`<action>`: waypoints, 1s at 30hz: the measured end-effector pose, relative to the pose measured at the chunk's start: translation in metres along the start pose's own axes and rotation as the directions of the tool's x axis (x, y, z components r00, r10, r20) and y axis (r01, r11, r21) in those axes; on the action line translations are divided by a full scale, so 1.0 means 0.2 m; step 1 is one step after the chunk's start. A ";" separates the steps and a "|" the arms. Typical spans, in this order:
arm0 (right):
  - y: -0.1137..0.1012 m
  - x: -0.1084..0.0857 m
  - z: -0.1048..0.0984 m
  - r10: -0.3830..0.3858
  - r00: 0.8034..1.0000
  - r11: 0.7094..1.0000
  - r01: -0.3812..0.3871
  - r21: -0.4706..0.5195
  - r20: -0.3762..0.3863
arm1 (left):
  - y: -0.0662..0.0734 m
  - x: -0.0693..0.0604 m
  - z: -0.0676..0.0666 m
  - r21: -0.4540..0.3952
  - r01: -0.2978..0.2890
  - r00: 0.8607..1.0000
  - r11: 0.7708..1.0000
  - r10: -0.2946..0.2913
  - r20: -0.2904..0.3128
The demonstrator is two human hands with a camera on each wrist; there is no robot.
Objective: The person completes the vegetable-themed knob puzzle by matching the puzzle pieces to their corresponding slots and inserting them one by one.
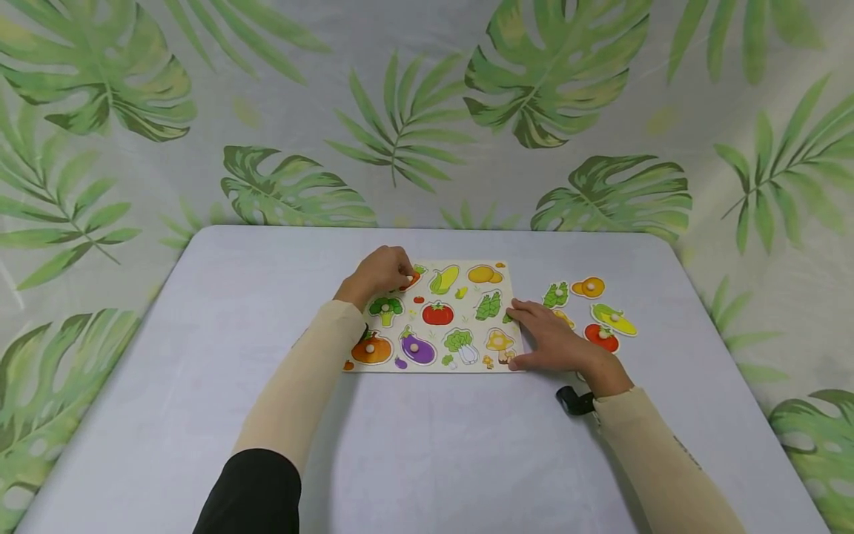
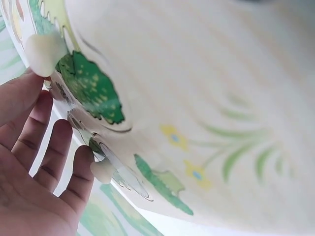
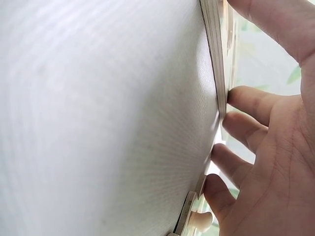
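A vegetable puzzle board [image 1: 427, 297] lies flat on the white table. My left hand [image 1: 379, 276] is over its upper left corner, finger and thumb pinching the knob of a red-orange piece with a green top [image 1: 415, 277]. The broccoli piece [image 1: 387, 310], pumpkin piece [image 1: 372, 348] and eggplant piece [image 1: 418, 347] with knobs are on the board. My right hand [image 1: 557, 341] rests with spread fingers on the board's right edge; in the right wrist view its fingertips touch the board edge [image 3: 216, 59].
Right of the board lie several loose knobbed pieces: a green one [image 1: 556, 295], an orange one [image 1: 588, 288], a corn piece [image 1: 617, 320] and a tomato [image 1: 602, 338], with another partly hidden by my right hand. A leaf-patterned cloth [image 1: 414, 193] hangs behind the table.
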State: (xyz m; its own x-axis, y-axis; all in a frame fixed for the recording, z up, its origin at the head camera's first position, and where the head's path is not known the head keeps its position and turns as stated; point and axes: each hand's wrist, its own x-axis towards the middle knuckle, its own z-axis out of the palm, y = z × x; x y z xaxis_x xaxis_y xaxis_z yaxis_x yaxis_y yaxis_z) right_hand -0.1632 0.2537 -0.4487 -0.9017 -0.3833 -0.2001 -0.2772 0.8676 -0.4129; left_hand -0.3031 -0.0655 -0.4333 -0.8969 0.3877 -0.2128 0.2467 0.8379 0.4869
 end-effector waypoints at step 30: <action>0.01 0.01 0.00 0.004 1.000 1.000 -0.004 0.008 0.019 | -0.06 -0.25 -0.07 0.060 -0.200 0.976 0.978 0.205 -0.080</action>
State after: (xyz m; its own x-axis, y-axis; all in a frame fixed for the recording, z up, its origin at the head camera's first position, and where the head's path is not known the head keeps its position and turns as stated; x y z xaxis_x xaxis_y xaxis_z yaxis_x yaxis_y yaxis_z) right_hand -0.1657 0.2550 -0.4513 -0.8962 -0.3860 -0.2185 -0.2710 0.8665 -0.4192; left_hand -0.2659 -0.1007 -0.4172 -0.8538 0.5190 -0.0401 0.4429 0.7648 0.4679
